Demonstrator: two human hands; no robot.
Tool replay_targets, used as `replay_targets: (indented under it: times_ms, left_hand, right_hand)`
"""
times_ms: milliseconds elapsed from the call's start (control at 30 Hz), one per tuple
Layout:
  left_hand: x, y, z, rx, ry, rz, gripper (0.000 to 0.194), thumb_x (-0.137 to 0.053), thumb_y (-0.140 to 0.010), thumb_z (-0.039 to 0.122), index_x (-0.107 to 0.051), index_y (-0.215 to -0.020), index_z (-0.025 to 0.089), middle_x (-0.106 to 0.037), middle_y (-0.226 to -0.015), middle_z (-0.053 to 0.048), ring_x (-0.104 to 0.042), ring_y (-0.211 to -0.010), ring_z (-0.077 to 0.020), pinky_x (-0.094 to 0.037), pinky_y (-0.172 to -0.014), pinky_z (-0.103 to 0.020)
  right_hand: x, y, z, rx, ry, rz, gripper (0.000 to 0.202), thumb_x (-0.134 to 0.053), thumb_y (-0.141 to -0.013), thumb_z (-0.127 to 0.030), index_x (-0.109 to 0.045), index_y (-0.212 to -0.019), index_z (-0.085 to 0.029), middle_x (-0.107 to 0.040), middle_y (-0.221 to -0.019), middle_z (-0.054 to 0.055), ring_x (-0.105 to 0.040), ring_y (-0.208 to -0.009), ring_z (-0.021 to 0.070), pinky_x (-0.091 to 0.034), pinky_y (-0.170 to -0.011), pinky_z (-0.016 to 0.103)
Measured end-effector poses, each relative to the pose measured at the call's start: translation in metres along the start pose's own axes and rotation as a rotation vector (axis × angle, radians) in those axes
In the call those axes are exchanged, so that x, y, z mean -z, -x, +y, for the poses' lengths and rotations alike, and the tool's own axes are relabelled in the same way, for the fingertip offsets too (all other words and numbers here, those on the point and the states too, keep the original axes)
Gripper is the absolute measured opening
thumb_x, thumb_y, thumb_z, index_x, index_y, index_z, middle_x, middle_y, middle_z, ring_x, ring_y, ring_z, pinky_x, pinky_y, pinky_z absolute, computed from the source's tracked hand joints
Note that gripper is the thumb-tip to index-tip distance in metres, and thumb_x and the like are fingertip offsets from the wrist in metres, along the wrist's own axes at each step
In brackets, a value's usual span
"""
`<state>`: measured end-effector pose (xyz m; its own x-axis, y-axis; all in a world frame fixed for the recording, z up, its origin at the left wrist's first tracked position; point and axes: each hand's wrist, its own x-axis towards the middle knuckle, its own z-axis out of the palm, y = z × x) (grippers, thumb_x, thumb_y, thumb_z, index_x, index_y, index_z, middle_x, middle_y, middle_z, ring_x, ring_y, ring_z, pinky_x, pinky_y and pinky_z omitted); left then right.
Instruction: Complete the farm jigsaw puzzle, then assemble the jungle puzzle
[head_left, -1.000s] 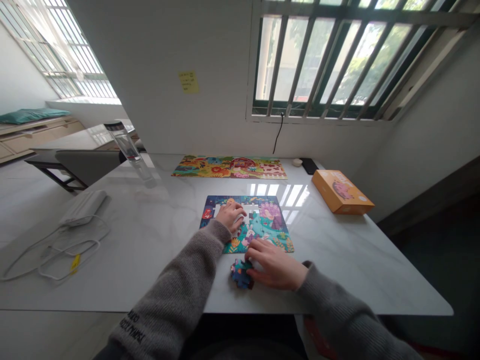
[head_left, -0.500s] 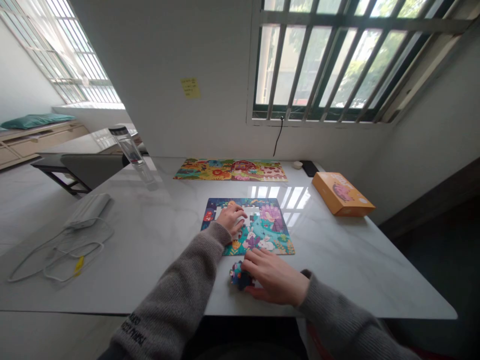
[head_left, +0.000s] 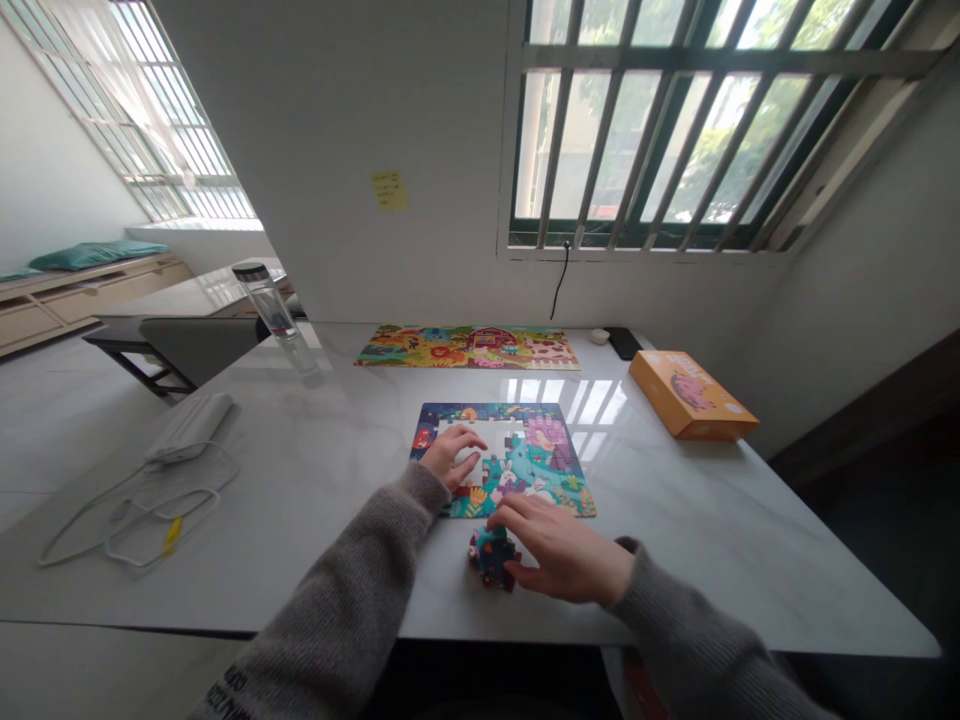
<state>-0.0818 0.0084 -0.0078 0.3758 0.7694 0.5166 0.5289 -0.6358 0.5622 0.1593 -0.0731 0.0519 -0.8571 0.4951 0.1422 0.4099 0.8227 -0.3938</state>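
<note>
A partly filled jigsaw puzzle [head_left: 559, 485] with rabbits and plants lies on the table, with a white gap in its upper left and middle. My left hand [head_left: 450, 458] rests over the left part of this gap, fingers spread, nothing visible in them. In front of the puzzle's near edge sits a small pile of loose puzzle pieces [head_left: 491, 558], dark blue and teal. Around the pile's right side is my right hand [head_left: 551, 548], thumb and fingers apart, fingertips at the pieces. Whether a piece is under those fingertips is hidden.
Behind stands a finished long farm-animal puzzle [head_left: 450, 347]. An orange box [head_left: 690, 393] lies at the right, near a black phone [head_left: 623, 343] and a small white round object [head_left: 599, 336]. To the left are a clear bottle [head_left: 274, 310] and a white adapter with cables [head_left: 191, 428].
My left hand has slid a little left and nearer over the puzzle. The fingers of my right hand have drawn back to the right, uncovering more of the pile. The view has shifted slightly.
</note>
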Motion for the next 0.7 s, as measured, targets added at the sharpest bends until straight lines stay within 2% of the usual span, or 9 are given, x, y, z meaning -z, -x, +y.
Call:
replay_targets:
  times_ms: [133, 267, 400, 467, 600, 700]
  left_hand:
    - [0.0, 0.003, 0.008, 0.003, 0.072, 0.017, 0.018, -0.054, -0.09, 0.019, -0.066, -0.104, 0.018, -0.066, -0.097, -0.006, -0.063, -0.094, -0.021, -0.052, -0.089, -0.037]
    - [-0.004, 0.005, 0.004, -0.038, 0.066, -0.062, 0.043, -0.061, -0.081, 0.017, -0.056, -0.124, 0.019, -0.064, -0.103, -0.006, -0.062, -0.095, -0.0218, -0.051, -0.089, -0.039]
    - [-0.006, 0.005, -0.002, -0.045, 0.049, -0.094, 0.063, -0.074, -0.073, 0.027, -0.05, -0.131, 0.02, -0.062, -0.107, -0.007, -0.061, -0.099, -0.0244, -0.051, -0.088, -0.04]
    - [-0.007, 0.004, -0.004, -0.055, 0.042, -0.073, 0.062, -0.076, -0.074, 0.033, -0.051, -0.129, 0.02, -0.062, -0.104, -0.007, -0.06, -0.097, -0.0246, -0.051, -0.088, -0.04]
    - [-0.01, 0.004, -0.007, -0.095, -0.014, -0.033, 0.047, -0.071, -0.081, 0.039, -0.056, -0.121, 0.018, -0.062, -0.098, -0.007, -0.059, -0.092, -0.0237, -0.05, -0.086, -0.04]
    - [-0.013, 0.005, -0.009, -0.112, -0.045, -0.014, 0.048, -0.071, -0.083, 0.041, -0.058, -0.123, 0.019, -0.061, -0.096, -0.007, -0.058, -0.09, -0.0235, -0.05, -0.084, -0.039]
  right_hand:
    - [0.009, -0.012, 0.016, -0.012, 0.033, 0.122, 0.036, -0.062, -0.085, -0.016, -0.05, -0.118, -0.019, -0.057, -0.114, 0.011, -0.055, -0.103, 0.0244, -0.048, -0.089, 0.038]
    - [0.02, -0.028, 0.041, -0.009, 0.134, 0.215, 0.042, -0.061, -0.084, -0.012, -0.048, -0.123, -0.019, -0.056, -0.114, 0.012, -0.055, -0.105, 0.0265, -0.049, -0.09, 0.041]
    - [0.018, -0.039, 0.06, -0.023, 0.158, 0.293, 0.046, -0.061, -0.082, -0.01, -0.048, -0.126, -0.018, -0.056, -0.114, 0.012, -0.055, -0.106, 0.0274, -0.049, -0.091, 0.043]
    - [0.013, -0.04, 0.064, -0.027, 0.155, 0.33, 0.048, -0.061, -0.082, -0.009, -0.048, -0.128, -0.018, -0.056, -0.116, 0.013, -0.055, -0.108, 0.0281, -0.05, -0.092, 0.043]
    - [0.001, -0.039, 0.068, -0.033, 0.15, 0.367, 0.05, -0.061, -0.083, -0.008, -0.048, -0.13, -0.019, -0.056, -0.119, 0.014, -0.056, -0.112, 0.0293, -0.05, -0.093, 0.045]
    - [-0.004, -0.036, 0.07, -0.029, 0.137, 0.395, 0.051, -0.059, -0.084, -0.008, -0.047, -0.132, -0.02, -0.056, -0.12, 0.014, -0.056, -0.112, 0.0295, -0.05, -0.094, 0.047]
